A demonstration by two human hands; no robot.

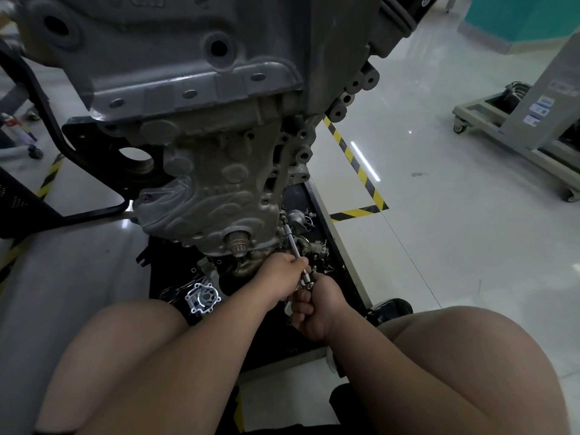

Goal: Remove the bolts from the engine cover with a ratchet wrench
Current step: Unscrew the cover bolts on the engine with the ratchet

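Slim chrome ratchet wrench with long extension point(295, 249) runs up to the lower right edge of the grey cast-metal engine cover point(213, 196); the bolt under its socket can't be made out. Left hand point(281, 274) grip is curled round the extension shaft. Right hand point(315, 306) grip is closed round the ratchet handle, just below. Black floor tray point(301, 197) with loose metal parts sits underneath.

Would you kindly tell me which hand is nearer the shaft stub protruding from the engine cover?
Left. The left hand grips the extension bar just below-right of the shaft stub; the right hand holds the ratchet farther down-right.
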